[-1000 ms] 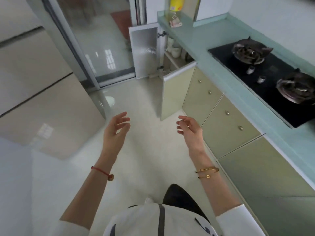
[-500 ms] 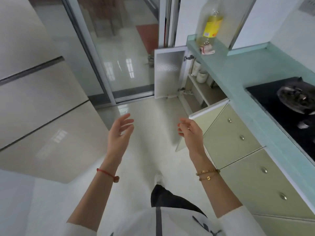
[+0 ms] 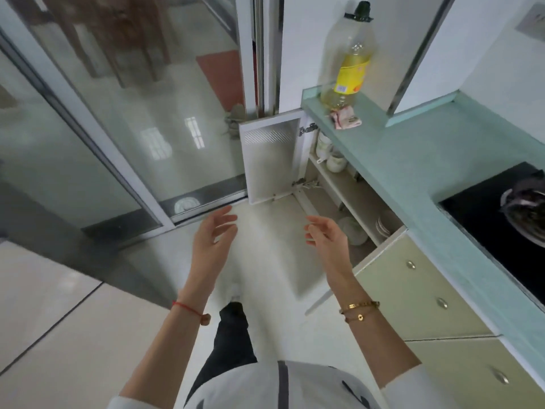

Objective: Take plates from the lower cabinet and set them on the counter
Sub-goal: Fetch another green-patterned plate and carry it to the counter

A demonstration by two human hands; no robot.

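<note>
White plates (image 3: 355, 230) lie stacked on the bottom shelf of the lower cabinet (image 3: 351, 190), which stands open with both doors swung out. More plates (image 3: 382, 225) stand on edge just right of them. My right hand (image 3: 327, 236) hovers in front of the cabinet opening, fingers apart, holding nothing. My left hand (image 3: 213, 237) is raised over the floor to the left, also empty with fingers spread. The pale green counter (image 3: 413, 160) runs above the cabinet.
An oil bottle (image 3: 349, 63) and a crumpled pink wrapper (image 3: 345, 119) sit at the counter's far end. A black hob (image 3: 501, 214) with a burner lies at right. White cups (image 3: 328, 152) fill the upper shelf. The near cabinet door (image 3: 368, 261) juts out beside my right wrist. Glass sliding doors (image 3: 132, 113) stand ahead.
I have walked closer to the open cabinet; it now fills more of the view and the plates inside show. Both hands stay raised and empty.
</note>
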